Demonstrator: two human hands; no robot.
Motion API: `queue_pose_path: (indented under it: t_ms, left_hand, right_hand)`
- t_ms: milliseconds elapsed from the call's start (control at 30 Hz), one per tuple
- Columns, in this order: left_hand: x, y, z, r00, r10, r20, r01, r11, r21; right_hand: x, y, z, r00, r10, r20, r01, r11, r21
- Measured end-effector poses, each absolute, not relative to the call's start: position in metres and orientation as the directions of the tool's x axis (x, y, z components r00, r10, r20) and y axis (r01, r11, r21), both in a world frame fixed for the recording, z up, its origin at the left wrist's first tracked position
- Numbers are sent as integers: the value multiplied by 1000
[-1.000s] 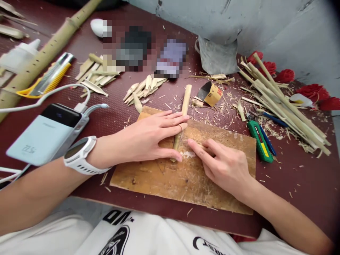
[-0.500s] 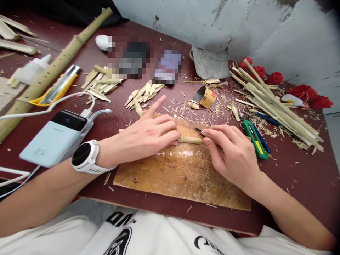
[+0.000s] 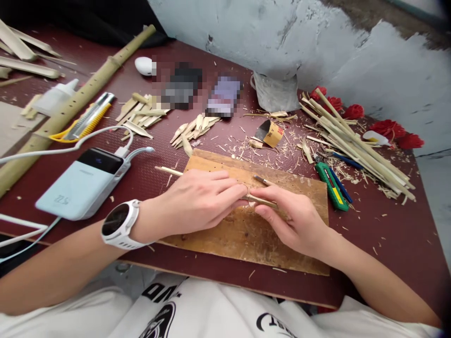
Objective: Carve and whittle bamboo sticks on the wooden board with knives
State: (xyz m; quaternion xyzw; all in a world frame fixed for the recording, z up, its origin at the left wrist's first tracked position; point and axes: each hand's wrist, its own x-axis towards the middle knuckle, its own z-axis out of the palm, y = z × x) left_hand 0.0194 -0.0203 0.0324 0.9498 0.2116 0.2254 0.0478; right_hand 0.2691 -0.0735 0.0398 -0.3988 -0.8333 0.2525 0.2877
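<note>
My left hand (image 3: pixel 207 199) is closed round a bamboo strip (image 3: pixel 263 202), whose thin far end pokes out to the left past the wrist side of the fingers. Opposite it, my right hand (image 3: pixel 294 213) has its thumb and index finger at the strip's right part, close to the left fingertips. A slim blade tool (image 3: pixel 262 180) with a flat dark tip juts from behind the right index finger; its handle is mostly hidden by that hand. Under both hands lies a worn wooden board (image 3: pixel 246 246), scratched and flecked with white.
A power bank (image 3: pixel 82 183) with cables sits left, near a yellow cutter (image 3: pixel 86 117) and a long bamboo flute (image 3: pixel 75 105). Cut bamboo pieces (image 3: pixel 197 129) lie beyond the board. Right are a green cutter (image 3: pixel 331 187), bamboo sticks (image 3: pixel 359 145), shavings and red flowers (image 3: pixel 387 129).
My left index finger, raised before, has come down with the other fingers round the strip. My right hand has shifted left to the strip, and the strip now sits tilted. The view has moved slightly.
</note>
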Motion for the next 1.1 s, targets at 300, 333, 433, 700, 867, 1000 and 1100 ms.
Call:
queue_pose_path:
  t_ms: [300,333,433,700,867,1000,1100]
  left_hand:
    - [23,-30,33,741,520,425,452,-854,256]
    - [24,-32,33,729,536,426,457,-844,280]
    - [25,-36,32,700,587,407,466,-807,361]
    - [26,-43,30,683,634,363,486,-765,421]
    - [28,-44,28,696,614,372,491,-785,377]
    - [28,-45,30,702,603,379,484,-795,366]
    - [27,-46,32,709,598,373,473,-796,377]
  right_hand:
    - [264,-79,38,-335,942,36,279,135,-951]
    - [264,-79,37,-322,946,27,241,110,-964]
    - [263,-79,34,-299,954,20,187,80,-979]
    - [256,-80,31,-344,934,-96,-8,-105,-994]
    - [261,-86,27,-428,899,-98,-62,-137,-989]
    - [264,-89,29,-433,894,-114,-2,-127,-992]
    - [262,-89,32,-390,915,-102,-7,-114,-993]
